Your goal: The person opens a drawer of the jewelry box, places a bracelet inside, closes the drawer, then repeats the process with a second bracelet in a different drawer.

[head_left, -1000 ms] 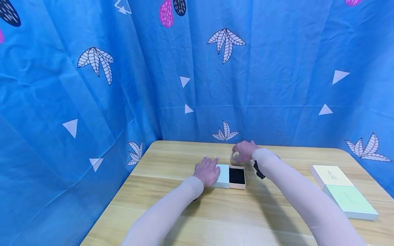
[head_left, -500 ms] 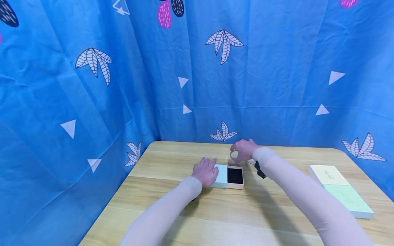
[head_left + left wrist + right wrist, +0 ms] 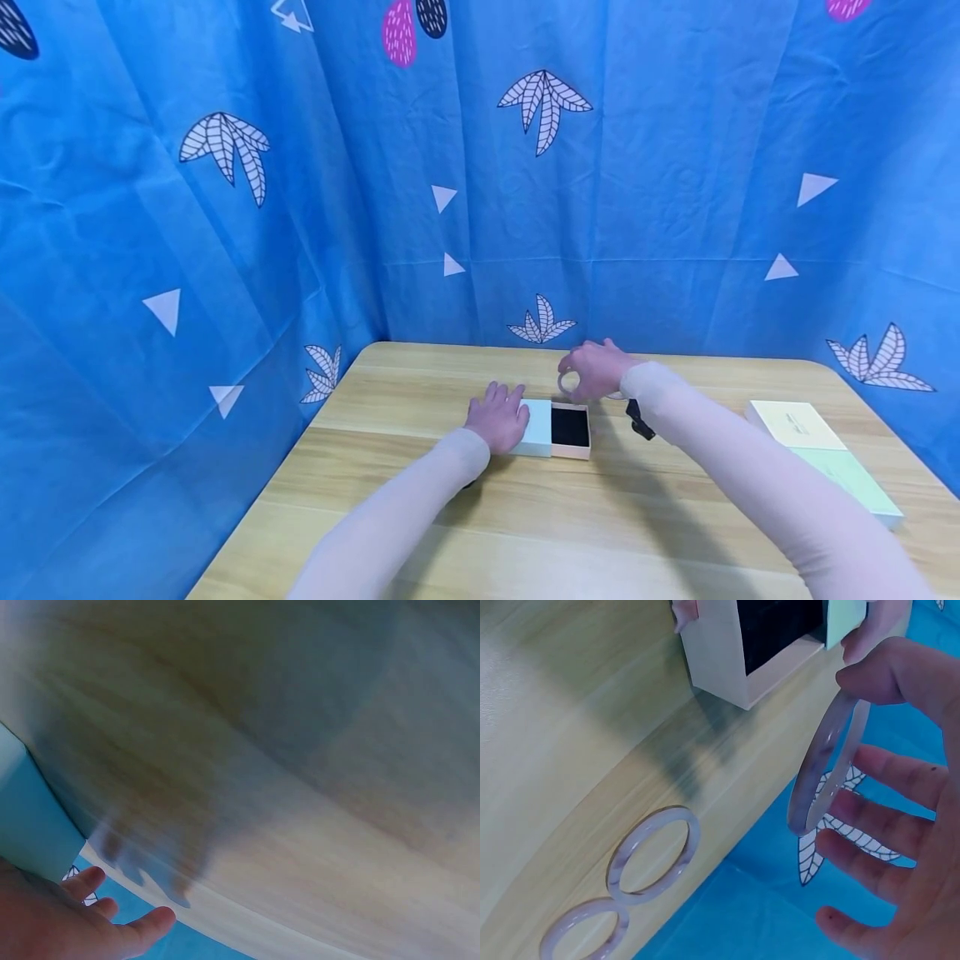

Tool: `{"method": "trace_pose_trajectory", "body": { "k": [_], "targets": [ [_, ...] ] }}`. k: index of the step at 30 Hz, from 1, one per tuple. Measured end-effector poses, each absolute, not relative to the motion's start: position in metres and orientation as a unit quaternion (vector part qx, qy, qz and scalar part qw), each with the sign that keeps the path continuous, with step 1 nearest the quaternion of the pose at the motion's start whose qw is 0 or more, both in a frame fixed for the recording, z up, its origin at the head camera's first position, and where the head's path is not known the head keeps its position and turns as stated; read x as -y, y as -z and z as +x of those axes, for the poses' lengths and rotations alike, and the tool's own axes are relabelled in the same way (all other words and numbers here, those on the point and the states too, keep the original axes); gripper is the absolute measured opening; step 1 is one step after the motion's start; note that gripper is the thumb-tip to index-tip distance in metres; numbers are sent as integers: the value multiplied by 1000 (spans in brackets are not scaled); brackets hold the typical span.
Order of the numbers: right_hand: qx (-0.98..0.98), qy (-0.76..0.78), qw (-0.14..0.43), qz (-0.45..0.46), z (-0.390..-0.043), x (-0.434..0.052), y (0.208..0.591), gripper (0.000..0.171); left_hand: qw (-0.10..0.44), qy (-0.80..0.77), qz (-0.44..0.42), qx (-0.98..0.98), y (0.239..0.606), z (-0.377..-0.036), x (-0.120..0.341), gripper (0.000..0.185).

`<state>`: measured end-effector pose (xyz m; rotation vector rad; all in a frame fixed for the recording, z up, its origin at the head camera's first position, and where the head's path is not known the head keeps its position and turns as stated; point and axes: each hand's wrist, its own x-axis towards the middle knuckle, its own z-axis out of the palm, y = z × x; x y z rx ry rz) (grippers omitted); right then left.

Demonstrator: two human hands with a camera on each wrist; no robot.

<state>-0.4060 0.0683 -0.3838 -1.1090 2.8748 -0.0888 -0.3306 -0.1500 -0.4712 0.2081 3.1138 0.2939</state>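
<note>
- Fingers of the right hand (image 3: 597, 370) pinch a pale bangle (image 3: 814, 769), right of centre in the right wrist view; the others are loosely bent.
- Left hand (image 3: 498, 419), fingers extended, rests on the light-blue box sleeve (image 3: 536, 429), below the head frame's centre.
- Black-lined drawer (image 3: 570, 427) sticks out rightward.
- Two more bangles (image 3: 693, 836) touch, lower left of the right wrist view.
- Cream box (image 3: 798, 423) and green box (image 3: 855, 479), lower right of the head frame.

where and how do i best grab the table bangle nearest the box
Likely best: pinch that bangle from above at its edge toward the box, thumb inside the ring, fingertip outside. It lies flat with an open middle, and its opposite edge seems to touch the other bangle on the table.
</note>
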Motion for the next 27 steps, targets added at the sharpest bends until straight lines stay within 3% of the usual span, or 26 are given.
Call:
{"method": "trace_pose_trajectory", "body": {
  "k": [27],
  "targets": [
    [-920,-3,24,-392,-370,-68,383,47,15,-88,62,-994,471,-331,150,61]
  ]
}}
